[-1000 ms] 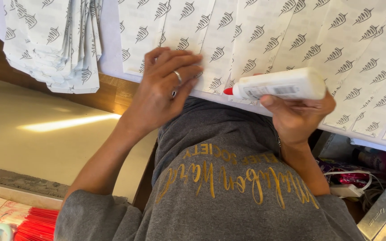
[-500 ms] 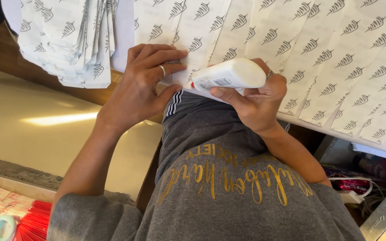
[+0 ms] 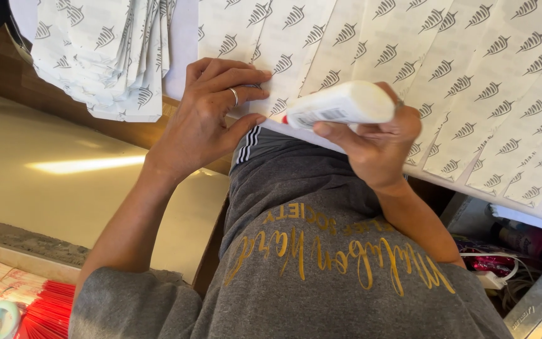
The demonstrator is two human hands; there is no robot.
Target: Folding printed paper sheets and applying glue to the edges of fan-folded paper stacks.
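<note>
The glue bottle (image 3: 340, 103) has slid left, its red tip now near the left hand (image 3: 205, 119) (fingers flat on paper strips (image 3: 371, 37) at the surface edge); right hand (image 3: 377, 147) clamps it.

right hand (image 3: 381, 147) gripping white glue bottle (image 3: 340, 105), left hand (image 3: 211, 116) pressing paper strips (image 3: 271, 59)
</note>
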